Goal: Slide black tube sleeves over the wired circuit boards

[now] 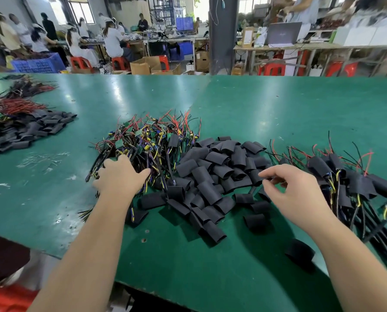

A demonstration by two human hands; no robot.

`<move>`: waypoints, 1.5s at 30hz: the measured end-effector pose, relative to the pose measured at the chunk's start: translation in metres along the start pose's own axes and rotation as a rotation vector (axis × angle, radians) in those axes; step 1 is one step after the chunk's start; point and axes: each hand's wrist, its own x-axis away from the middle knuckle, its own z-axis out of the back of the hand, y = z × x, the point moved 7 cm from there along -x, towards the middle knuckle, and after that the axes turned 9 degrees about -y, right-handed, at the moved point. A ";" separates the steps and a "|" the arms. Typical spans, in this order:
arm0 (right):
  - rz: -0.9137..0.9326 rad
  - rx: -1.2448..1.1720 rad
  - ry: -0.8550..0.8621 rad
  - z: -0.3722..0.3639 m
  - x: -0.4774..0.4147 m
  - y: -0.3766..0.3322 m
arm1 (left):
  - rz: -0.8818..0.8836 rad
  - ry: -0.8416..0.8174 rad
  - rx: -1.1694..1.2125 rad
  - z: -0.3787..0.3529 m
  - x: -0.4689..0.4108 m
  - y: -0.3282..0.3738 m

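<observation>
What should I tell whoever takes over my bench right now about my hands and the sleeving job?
Left hand: lying on the tangle of unsleeved green circuit boards with red, yellow and black wires; grip unclear.
Right hand: fingers loosely curled at the edge of the heap of loose black tube sleeves; a pinch cannot be confirmed.
Done: a pile of sleeved boards lies at the right on the green table.
Left: the tangle is large, with plenty of sleeves at hand. One stray black sleeve lies near the front edge.
</observation>
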 end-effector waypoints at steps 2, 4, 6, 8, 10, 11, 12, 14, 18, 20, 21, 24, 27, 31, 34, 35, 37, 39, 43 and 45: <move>0.012 0.003 -0.004 0.001 0.000 0.001 | -0.064 0.077 0.046 0.000 -0.002 0.000; 0.006 0.003 0.003 0.004 -0.001 0.003 | -0.147 0.116 0.169 0.001 -0.003 0.002; -0.003 0.008 0.005 0.004 -0.001 0.005 | -0.248 0.144 0.281 0.003 -0.003 0.006; -0.006 0.006 0.001 0.004 -0.001 0.005 | -0.291 0.184 0.380 0.010 -0.001 0.009; -0.003 0.003 -0.005 0.003 -0.001 0.005 | -0.292 0.249 0.465 0.019 0.002 0.008; -0.001 0.007 -0.009 0.003 -0.001 0.005 | -0.287 0.284 0.496 0.023 0.004 0.008; 0.000 0.012 -0.011 0.004 -0.001 0.006 | -0.282 0.316 0.520 0.028 0.006 0.008; -0.003 0.011 -0.004 0.006 -0.002 0.006 | -0.282 0.368 0.537 0.036 0.013 0.011; 0.003 0.006 0.011 0.007 0.000 0.004 | -0.423 0.402 0.576 0.048 0.031 0.030; 0.015 -0.009 0.000 0.005 0.000 0.001 | -0.505 0.396 0.594 0.050 0.040 0.040; 0.022 -0.016 -0.005 0.005 0.001 -0.001 | -0.536 0.413 0.594 0.050 0.045 0.043; 0.034 -0.025 -0.012 0.005 0.000 -0.003 | -0.575 0.504 0.570 0.047 0.060 0.048; 0.030 -0.027 -0.013 0.005 0.001 -0.003 | -0.479 0.488 0.417 0.035 0.061 0.048; 0.036 -0.025 -0.019 0.005 0.002 -0.005 | -0.389 0.337 0.162 0.011 0.048 0.051; 0.016 -0.053 -0.012 0.007 0.002 -0.003 | -0.409 0.375 0.270 0.013 0.050 0.052; 0.002 -0.075 -0.005 0.008 0.002 -0.003 | -0.466 0.366 0.396 0.015 0.052 0.054; -0.034 -0.147 -0.003 0.009 0.002 -0.003 | -0.586 0.296 0.655 0.018 0.057 0.060; -0.065 -0.254 -0.025 0.007 0.003 -0.006 | -0.705 0.283 0.764 0.025 0.067 0.068; -0.076 -0.825 -0.254 -0.016 0.007 -0.018 | -0.884 0.182 0.859 0.028 0.084 0.087; -0.043 -1.125 -0.340 -0.024 0.009 -0.027 | -0.919 0.114 0.829 0.022 0.089 0.095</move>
